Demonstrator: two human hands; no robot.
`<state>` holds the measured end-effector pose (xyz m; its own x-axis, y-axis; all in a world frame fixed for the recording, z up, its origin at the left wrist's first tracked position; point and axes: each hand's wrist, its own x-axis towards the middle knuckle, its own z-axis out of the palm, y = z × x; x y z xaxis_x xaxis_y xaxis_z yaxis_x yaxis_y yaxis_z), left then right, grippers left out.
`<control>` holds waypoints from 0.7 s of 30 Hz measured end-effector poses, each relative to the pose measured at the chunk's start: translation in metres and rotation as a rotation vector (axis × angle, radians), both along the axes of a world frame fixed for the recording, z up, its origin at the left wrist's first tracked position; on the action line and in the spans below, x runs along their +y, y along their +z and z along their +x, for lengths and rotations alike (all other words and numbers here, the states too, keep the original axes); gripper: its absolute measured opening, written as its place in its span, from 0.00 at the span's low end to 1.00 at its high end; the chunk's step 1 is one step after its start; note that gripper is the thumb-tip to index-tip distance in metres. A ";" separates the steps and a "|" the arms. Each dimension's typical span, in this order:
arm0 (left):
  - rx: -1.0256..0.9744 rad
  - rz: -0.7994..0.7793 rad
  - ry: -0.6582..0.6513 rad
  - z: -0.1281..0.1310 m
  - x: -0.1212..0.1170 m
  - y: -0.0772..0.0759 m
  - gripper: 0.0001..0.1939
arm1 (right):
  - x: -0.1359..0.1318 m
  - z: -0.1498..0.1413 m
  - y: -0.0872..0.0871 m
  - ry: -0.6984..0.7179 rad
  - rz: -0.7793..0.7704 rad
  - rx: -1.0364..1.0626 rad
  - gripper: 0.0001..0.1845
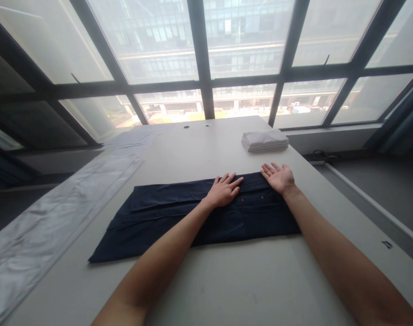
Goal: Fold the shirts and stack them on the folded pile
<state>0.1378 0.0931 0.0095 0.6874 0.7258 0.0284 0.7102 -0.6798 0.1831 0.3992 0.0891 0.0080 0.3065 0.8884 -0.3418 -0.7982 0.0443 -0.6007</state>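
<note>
A dark navy garment (165, 206), folded into a long flat strip, lies across the table in front of me. Small round buttons show on its right part; whether it is a shirt or something else I cannot tell. Resting flat on its upper middle is my left hand (223, 190), palm down with the fingers spread. My right hand (277, 178) is at the garment's far right corner, palm turned up and fingers stretched out, with nothing held in it. The right forearm covers part of the garment's right end.
The garment lies on a white table (247, 276). A stack of folded white cloth (265, 140) stands beyond my right hand. Wrinkled white fabric (64, 213) is spread along the left side. Large framed windows (243, 40) rise behind the table, and a small dark mark (386, 245) is near its right edge.
</note>
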 end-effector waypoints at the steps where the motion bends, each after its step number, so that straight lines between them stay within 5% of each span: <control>1: -0.002 -0.003 0.003 0.000 0.000 0.000 0.27 | 0.000 0.004 0.000 -0.024 0.005 0.000 0.25; 21: -0.031 0.009 0.007 0.000 0.002 -0.004 0.27 | 0.000 0.004 -0.001 -0.041 0.015 -0.052 0.27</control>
